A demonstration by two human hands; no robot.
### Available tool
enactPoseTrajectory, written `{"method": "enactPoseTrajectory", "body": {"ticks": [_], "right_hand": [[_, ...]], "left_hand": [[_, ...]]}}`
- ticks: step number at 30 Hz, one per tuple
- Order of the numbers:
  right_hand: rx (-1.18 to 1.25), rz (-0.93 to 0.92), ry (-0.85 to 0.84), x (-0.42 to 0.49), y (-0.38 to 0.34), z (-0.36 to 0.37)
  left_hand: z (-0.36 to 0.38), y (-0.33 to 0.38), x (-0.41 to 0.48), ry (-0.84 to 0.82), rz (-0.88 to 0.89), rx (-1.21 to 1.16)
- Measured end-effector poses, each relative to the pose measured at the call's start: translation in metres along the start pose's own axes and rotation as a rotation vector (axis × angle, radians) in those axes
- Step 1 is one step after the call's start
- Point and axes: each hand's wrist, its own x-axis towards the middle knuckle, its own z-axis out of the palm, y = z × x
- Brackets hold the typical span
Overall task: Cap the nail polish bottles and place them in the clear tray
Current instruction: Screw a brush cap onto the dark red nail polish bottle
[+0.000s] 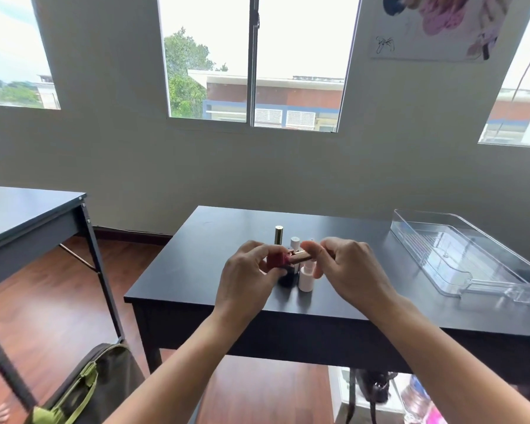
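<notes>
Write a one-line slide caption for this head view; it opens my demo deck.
Left hand holds a red bottle while right hand fits its gold cap; clear tray waits empty.

daylit windows in a grey wall, dark desks on wood floor.

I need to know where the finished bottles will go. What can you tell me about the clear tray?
The clear tray is a long, rectangular bin of see-through plastic with raised walls and a handle-like lip at its near end. It lies flat on the right side of the dark table, running from the far edge toward the viewer. It appears to hold nothing, and neither hand touches it.
</notes>
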Motion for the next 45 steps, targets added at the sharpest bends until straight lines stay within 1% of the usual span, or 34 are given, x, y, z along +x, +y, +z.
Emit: {"method": "enactPoseTrajectory", "body": {"ticks": [2, 4, 9, 12, 15, 19, 21, 24, 28, 31, 35, 41, 43, 45], "right_hand": [[-0.101, 0.023, -0.016, 0.002, 0.0, -0.001], [-0.113, 0.041, -0.012, 0.003, 0.002, -0.001], [0.135, 0.023, -0.121, 0.002, 0.006, 0.002], [0.157, 0.002, -0.105, 0.002, 0.008, 0.006], [0.135, 0.013, -0.075, 0.001, 0.008, 0.005], [-0.016, 0.038, -0.044, 0.001, 0.007, 0.001], [-0.058, 0.078, -0.06, 0.0, 0.005, 0.0], [-0.08, 0.122, -0.138, 0.0, 0.005, -0.002], [0.025, 0.043, -0.152, -0.004, 0.011, 0.0], [-0.004, -0.034, -0.139, -0.004, 0.013, 0.0], [-0.017, 0.0, -0.142, -0.003, 0.013, -0.004], [-0.118, 0.082, -0.141, -0.005, 0.008, -0.008], [-0.127, 0.058, -0.141, -0.004, 0.009, -0.009], [-0.126, -0.014, -0.161, -0.006, 0.009, -0.008]], "left_hand": [[0.001, 0.0, -0.001, -0.01, 0.004, -0.004], [0.001, -0.001, -0.002, -0.018, 0.004, 0.0], [-0.001, -0.003, 0.0, -0.01, -0.019, 0.004], [-0.001, -0.003, 0.001, -0.016, -0.015, 0.008], [0.001, -0.001, -0.001, -0.027, -0.014, 0.014], [0.002, 0.002, -0.004, -0.029, -0.005, 0.017], [0.002, 0.003, -0.005, -0.034, 0.002, 0.016], [0.001, 0.001, -0.005, -0.042, 0.012, 0.029], [0.002, -0.006, -0.005, -0.032, 0.0, 0.06], [0.004, -0.006, -0.004, -0.041, -0.002, 0.063], [0.005, -0.001, -0.005, -0.046, 0.009, 0.055], [0.003, 0.001, -0.004, -0.056, 0.021, 0.078], [0.001, 0.0, -0.003, -0.061, 0.017, 0.087], [-0.001, -0.001, -0.002, -0.068, 0.011, 0.096]]}}
